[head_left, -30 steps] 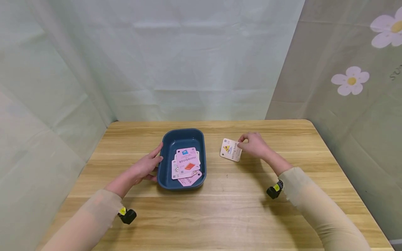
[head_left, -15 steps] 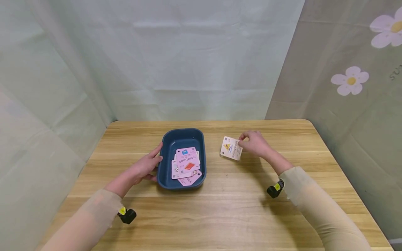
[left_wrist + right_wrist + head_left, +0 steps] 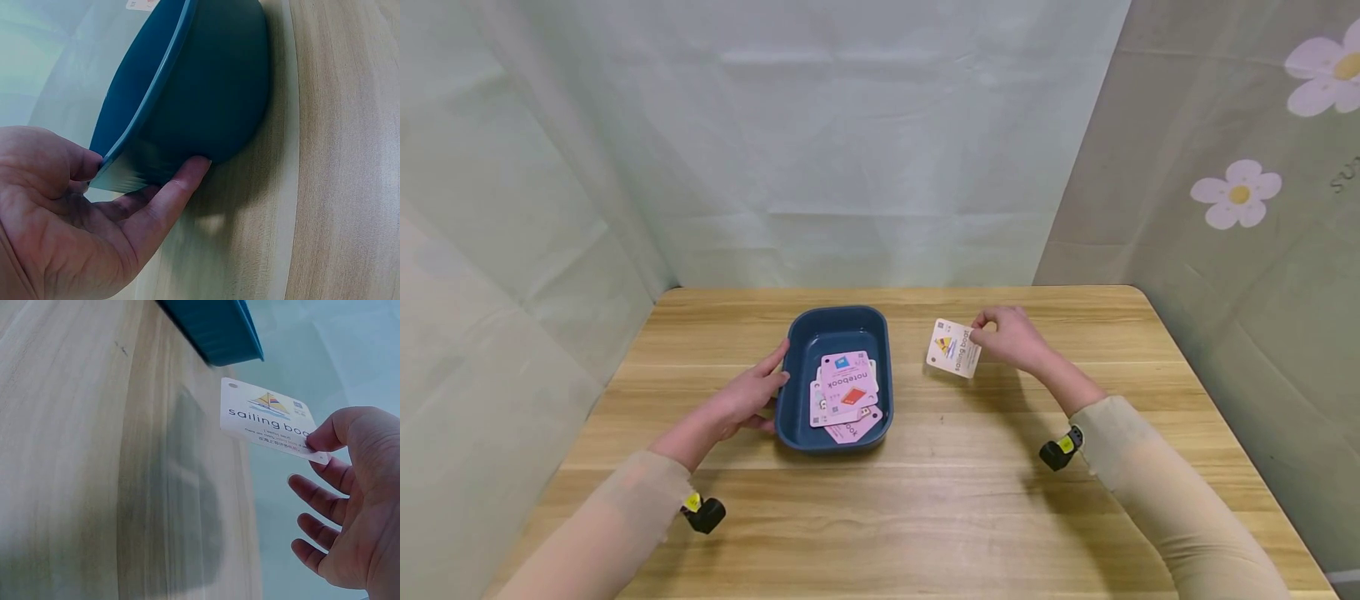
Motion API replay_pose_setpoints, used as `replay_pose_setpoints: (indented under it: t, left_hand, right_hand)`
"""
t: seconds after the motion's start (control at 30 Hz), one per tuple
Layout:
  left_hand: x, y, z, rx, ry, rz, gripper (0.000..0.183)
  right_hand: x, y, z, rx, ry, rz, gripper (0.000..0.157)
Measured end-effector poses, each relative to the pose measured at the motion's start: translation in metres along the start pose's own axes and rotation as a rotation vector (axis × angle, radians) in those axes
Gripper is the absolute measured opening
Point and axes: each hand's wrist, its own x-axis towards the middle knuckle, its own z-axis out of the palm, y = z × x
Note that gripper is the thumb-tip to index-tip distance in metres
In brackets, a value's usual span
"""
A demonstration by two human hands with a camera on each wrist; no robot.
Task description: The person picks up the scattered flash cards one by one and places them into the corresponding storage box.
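My left hand (image 3: 751, 398) holds the left side of a dark blue plastic tray (image 3: 883, 358). In the left wrist view the thumb is at the tray's rim and the fingers lie against its outer wall. Several word cards lie overlapping in the tray; the top pink one is a notebook card (image 3: 848, 383). To the tray's right, my right hand (image 3: 1011, 337) pinches a white sailing boat card (image 3: 265, 419) by one corner between thumb and index finger. The card is off the table, picture side visible. In the right wrist view, the other fingers hang loosely curled below it.
The wooden table (image 3: 940, 500) extends under both arms. Pale curtain-like sheets (image 3: 850, 167) rise behind its far edge and at both sides. A small black camera (image 3: 703, 514) is strapped to the left wrist, another black camera (image 3: 1060, 450) to the right.
My right hand has raised the sailing boat card slightly, moving it a little toward the far side of the table. My left hand and the tray have stayed put.
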Motion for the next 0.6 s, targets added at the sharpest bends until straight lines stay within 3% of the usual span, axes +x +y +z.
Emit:
replay_pose_setpoints:
  t: [0.6]
  left_hand:
    - [-0.0016, 0.0000, 0.0009, 0.008, 0.001, -0.003, 0.065]
  right_hand:
    - [-0.0021, -0.0073, -0.0053, 0.003, 0.026, -0.032, 0.020]
